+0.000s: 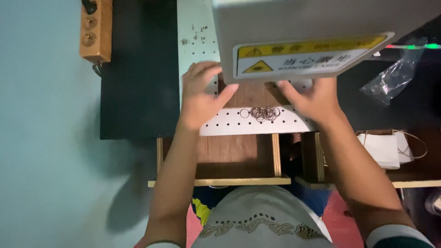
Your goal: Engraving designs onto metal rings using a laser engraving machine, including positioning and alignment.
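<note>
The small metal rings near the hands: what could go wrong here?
1. The metal rings lie loose on the perforated white plate, close to both hands; a nudge from the left hand or right hand might scatter them.
2. Both hands press a wooden piece under the machine head, which carries a yellow warning label; the fingers may be exposed there.

Single head camera, looking steeply down, close over hands (257, 98) at perforated white plate (229, 124).
</note>
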